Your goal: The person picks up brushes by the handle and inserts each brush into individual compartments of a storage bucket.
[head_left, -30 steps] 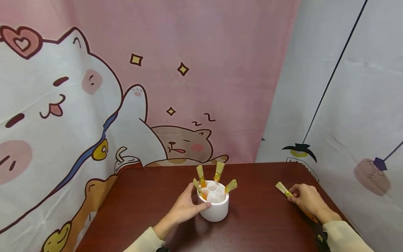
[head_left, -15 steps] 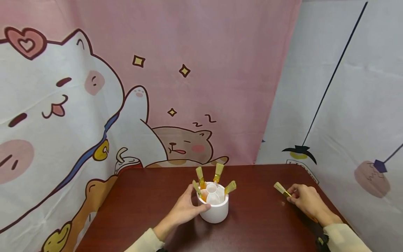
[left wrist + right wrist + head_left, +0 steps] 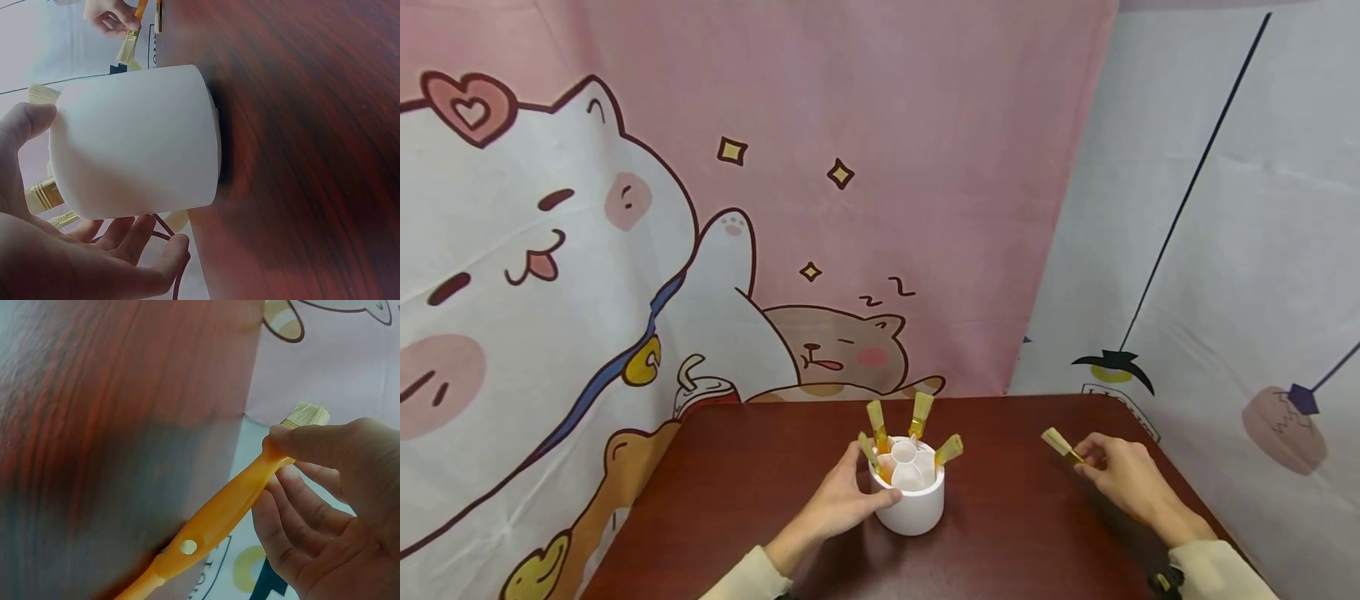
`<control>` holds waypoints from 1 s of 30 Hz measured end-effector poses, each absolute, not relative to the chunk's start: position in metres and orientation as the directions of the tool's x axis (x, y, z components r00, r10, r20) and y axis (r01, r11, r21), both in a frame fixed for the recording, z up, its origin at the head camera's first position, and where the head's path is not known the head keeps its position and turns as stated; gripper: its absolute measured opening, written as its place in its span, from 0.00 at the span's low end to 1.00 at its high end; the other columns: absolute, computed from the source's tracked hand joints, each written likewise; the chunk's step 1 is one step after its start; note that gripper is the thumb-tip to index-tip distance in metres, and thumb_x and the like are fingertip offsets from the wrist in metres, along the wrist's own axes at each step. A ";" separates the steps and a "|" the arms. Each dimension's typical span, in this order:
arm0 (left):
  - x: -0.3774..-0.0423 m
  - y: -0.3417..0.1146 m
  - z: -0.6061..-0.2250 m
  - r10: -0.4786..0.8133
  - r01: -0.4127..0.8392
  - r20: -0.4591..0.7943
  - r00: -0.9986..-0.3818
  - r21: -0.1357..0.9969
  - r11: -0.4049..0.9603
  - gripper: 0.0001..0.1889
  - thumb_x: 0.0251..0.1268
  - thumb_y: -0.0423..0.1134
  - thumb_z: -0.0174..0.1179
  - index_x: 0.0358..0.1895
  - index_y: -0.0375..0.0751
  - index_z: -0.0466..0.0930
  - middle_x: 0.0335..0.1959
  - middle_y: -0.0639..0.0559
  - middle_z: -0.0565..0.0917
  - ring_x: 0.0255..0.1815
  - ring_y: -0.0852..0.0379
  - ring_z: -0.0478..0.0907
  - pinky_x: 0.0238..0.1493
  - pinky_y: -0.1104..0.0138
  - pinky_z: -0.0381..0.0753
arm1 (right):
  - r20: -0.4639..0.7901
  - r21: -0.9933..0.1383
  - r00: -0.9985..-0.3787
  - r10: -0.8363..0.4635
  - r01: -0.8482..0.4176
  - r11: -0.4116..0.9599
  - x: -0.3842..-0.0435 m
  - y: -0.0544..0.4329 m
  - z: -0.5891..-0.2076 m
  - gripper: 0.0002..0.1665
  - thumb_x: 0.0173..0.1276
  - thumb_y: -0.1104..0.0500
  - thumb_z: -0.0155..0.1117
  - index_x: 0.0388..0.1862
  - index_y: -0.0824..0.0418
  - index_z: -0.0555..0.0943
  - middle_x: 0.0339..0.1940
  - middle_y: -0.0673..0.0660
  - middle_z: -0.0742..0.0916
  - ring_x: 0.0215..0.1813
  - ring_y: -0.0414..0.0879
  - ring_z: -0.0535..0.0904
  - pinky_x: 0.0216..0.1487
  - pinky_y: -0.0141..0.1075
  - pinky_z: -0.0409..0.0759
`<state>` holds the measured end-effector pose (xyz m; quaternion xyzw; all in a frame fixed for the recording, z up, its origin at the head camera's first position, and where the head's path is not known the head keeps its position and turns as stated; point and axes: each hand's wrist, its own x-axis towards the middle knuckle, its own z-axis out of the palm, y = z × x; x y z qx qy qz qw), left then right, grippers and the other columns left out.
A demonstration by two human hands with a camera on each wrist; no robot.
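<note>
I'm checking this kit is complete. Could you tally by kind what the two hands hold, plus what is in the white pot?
Pot: 1, gripped by the left hand
Brushes: 5, of which 4 lean in the pot and 1 is in the right hand
Total: 6

orange-handled brush (image 3: 220,512) with cream bristles (image 3: 309,414), plain white holder (image 3: 137,144), dark red-brown wood-grained table (image 3: 312,150), pink-and-white cartoon-patterned backdrop (image 3: 940,192)

Holds a white pot (image 3: 912,510) of four brushes (image 3: 950,450) with the left hand (image 3: 842,500) and pinches another brush (image 3: 1060,443) in the right hand (image 3: 1123,477), at a red-brown table (image 3: 1000,533) before a cartoon-printed backdrop (image 3: 955,167).
</note>
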<state>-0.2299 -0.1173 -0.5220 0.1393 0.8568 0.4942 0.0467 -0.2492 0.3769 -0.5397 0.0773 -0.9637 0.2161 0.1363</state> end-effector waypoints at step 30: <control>-0.229 -0.118 -0.520 0.302 0.195 0.062 -0.951 0.881 0.430 0.52 0.66 0.52 0.85 0.86 0.39 0.66 0.84 0.32 0.78 0.83 0.30 0.79 0.81 0.31 0.79 | 0.545 -0.372 -0.812 -0.209 -0.457 0.808 -0.225 0.305 -0.490 0.18 0.61 0.67 0.92 0.43 0.53 0.91 0.32 0.37 0.91 0.34 0.26 0.83 0.35 0.34 0.87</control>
